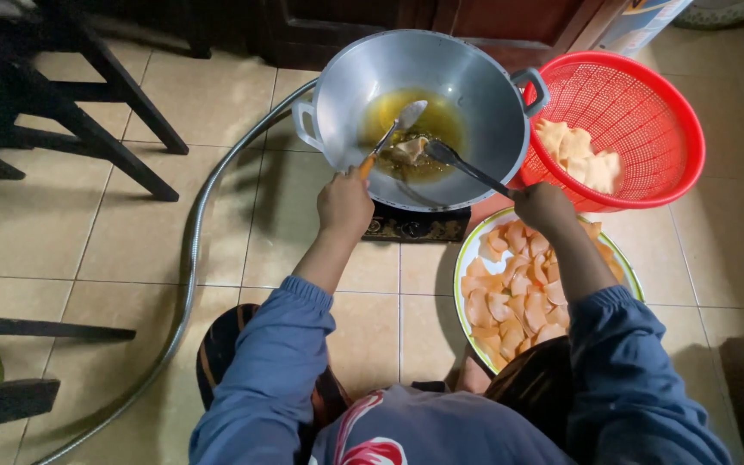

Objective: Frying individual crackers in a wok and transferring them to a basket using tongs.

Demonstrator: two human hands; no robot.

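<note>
A silver wok (475, 77) of yellow oil sits on a low black stove (415, 226) on the tiled floor. One pale cracker (410, 151) floats in the oil. My left hand (344, 204) grips an orange-handled metal spoon (399, 122) whose bowl is over the oil. My right hand (542, 207) holds a dark spatula (458, 162) with its tip beside the cracker. Below my right arm lies a round tray (467, 258) of orange raw crackers (510, 301). A red plastic basket (647, 103) to the right of the wok holds several pale fried crackers (579, 155).
A grey corrugated gas hose (191, 258) curves across the floor from the stove to the lower left. Dark wooden furniture legs (88, 112) stand at upper left, a dark cabinet behind the wok. My knees and blue sleeves fill the bottom.
</note>
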